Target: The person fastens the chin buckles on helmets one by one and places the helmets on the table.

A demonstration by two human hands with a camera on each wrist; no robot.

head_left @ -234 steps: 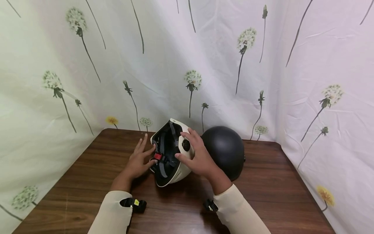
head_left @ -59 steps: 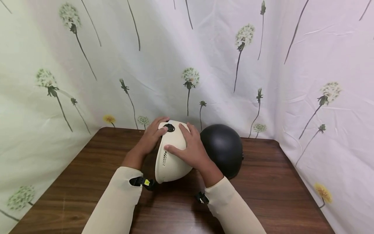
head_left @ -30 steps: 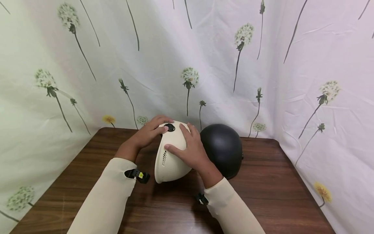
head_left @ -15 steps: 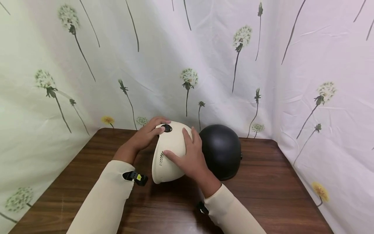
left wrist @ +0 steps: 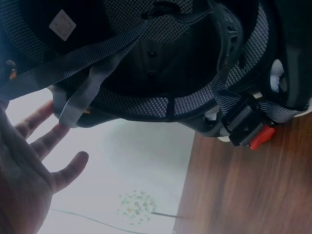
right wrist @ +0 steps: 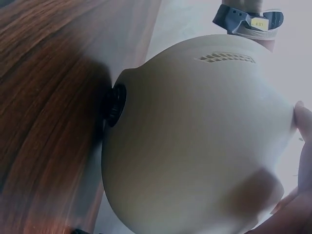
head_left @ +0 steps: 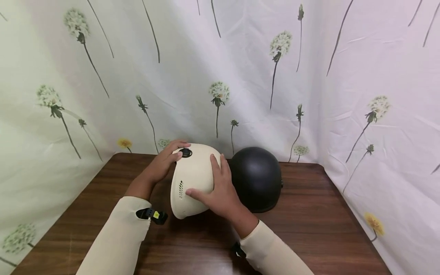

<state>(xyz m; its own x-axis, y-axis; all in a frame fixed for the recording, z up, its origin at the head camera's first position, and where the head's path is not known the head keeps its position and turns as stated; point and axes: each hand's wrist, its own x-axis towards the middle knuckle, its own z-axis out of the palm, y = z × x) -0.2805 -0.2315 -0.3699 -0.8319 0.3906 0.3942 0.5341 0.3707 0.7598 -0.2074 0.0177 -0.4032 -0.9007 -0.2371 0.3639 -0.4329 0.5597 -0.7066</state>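
Both hands hold a cream helmet (head_left: 197,175), tilted on its side with the dome toward the right. My left hand (head_left: 156,168) is at its rim, thumb and a finger beside the round black knob (head_left: 186,153). Lower fingers of the left hand (left wrist: 24,165) spread under the rim in the left wrist view, near the grey strap (left wrist: 92,63). That view shows the dark padded inside and a buckle with a red tab (left wrist: 262,137). My right hand (head_left: 220,193) grips the dome, thumb below the slotted vent (head_left: 180,190) and fingers over the top.
A black helmet (head_left: 256,179) stands dome up just right of the cream one, close behind my right hand. Under both is a dark wooden table (head_left: 192,248). White cloth (head_left: 172,76) printed with dandelions hangs along the back and sides.
Earlier the cream helmet showed its inside; it has since been turned so its outer shell faces me. Over the last second, helmet and both hands shift slightly left and down in view.
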